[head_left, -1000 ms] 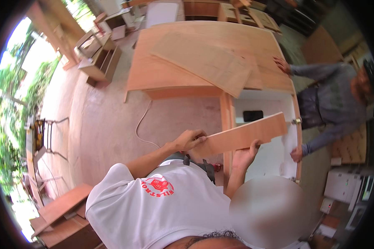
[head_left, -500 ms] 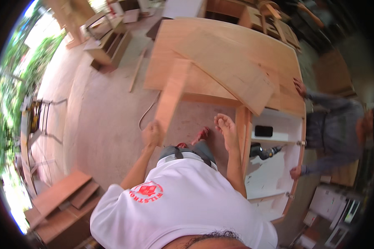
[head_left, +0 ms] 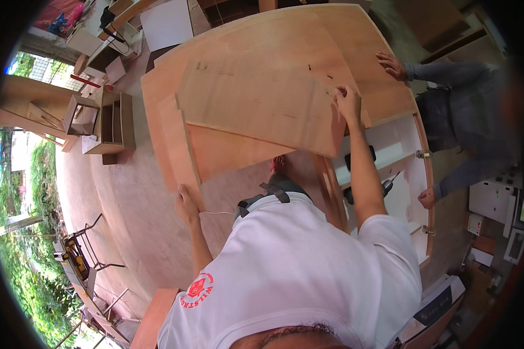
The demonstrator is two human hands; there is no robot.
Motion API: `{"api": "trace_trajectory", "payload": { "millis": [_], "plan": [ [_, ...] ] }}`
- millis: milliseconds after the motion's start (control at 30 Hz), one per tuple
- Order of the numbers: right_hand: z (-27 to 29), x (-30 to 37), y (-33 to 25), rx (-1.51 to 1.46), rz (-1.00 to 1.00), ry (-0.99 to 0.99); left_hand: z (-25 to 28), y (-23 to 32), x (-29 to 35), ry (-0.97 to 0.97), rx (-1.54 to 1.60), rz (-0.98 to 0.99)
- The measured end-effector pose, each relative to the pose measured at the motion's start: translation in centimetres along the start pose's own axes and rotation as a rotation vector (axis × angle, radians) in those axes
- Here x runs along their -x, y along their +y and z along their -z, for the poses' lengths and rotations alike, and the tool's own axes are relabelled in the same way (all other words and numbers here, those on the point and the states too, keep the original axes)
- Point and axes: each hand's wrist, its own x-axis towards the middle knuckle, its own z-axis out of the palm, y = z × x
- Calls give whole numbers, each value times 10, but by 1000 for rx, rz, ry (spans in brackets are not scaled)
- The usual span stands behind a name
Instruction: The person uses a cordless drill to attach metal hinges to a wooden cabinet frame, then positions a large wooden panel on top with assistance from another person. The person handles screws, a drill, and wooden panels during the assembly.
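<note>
A long narrow wooden board (head_left: 186, 152) runs up from my left hand (head_left: 186, 205), whose fingers close round its lower end. Its far end lies over the left edge of a plywood panel (head_left: 256, 102). That panel rests askew on a larger plywood sheet (head_left: 239, 61). My right hand (head_left: 348, 103) is at the panel's right end, fingertips pinched together; whatever is between them, if anything, is too small to make out. Two small dark pieces, screw-like, lie just beyond it on the wood.
On the right a co-worker's hand (head_left: 392, 65) lies flat on the sheet, the other hand (head_left: 427, 198) by the cabinet edge. The white-lined cabinet (head_left: 399, 152) holds a power drill (head_left: 386, 186) and a black phone (head_left: 360, 157). Wooden drawer boxes (head_left: 119, 125) stand at far left.
My right hand has reached forward and right to the panel's end, its fingers now pinched. The narrow board has swung from leaning right to leaning left, still in my left hand. My view has shifted.
</note>
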Motion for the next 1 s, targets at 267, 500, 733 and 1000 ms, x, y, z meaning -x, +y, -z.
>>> {"api": "trace_trajectory", "payload": {
  "millis": [267,500,733,1000],
  "plan": [
    [-36,-107,18,514,182,-261,-44,50,-40,-97,-108,-45],
    [-89,-118,9,111,-24,-197,-76,79,-51,-135,-145,-121],
    [-128,-108,-2,308,71,-303,-75,100,-57,-146,-208,-91],
    [-119,-107,-5,266,154,-283,-31,45,-26,90,-6,128]
  ]
}}
